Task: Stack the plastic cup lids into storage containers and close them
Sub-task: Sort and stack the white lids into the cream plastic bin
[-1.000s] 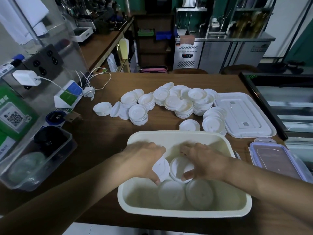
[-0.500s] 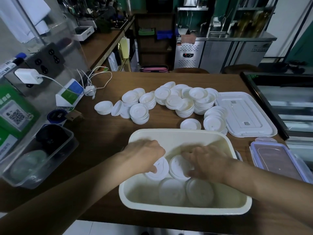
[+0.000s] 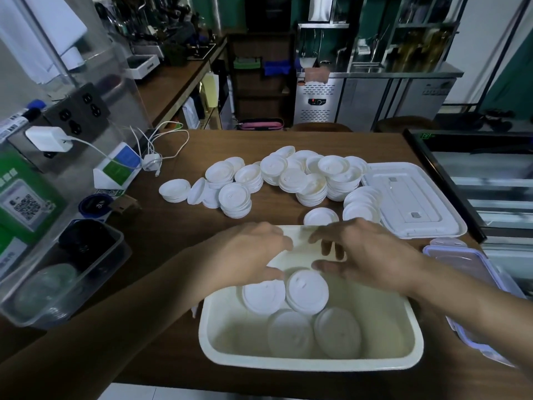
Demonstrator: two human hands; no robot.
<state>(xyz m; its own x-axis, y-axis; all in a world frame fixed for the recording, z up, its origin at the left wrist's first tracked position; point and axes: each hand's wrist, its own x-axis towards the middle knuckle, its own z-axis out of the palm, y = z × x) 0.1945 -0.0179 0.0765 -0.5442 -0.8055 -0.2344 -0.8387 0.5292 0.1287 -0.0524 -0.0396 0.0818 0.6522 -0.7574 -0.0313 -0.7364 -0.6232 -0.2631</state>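
Wooden tabletop (image 3: 173, 235) in a café back room, with a cream storage container (image 3: 311, 363) at its near edge.
Left hand (image 3: 248, 255) and right hand (image 3: 372, 255) hover over the container's far half, fingers loosely spread, holding nothing. Four stacks of cup lids (image 3: 307, 291) sit inside, toward its left and middle. Loose lids (image 3: 291, 180) are heaped across the tabletop's far middle, and the white container lid (image 3: 412, 197) lies flat just beside them at the right edge.
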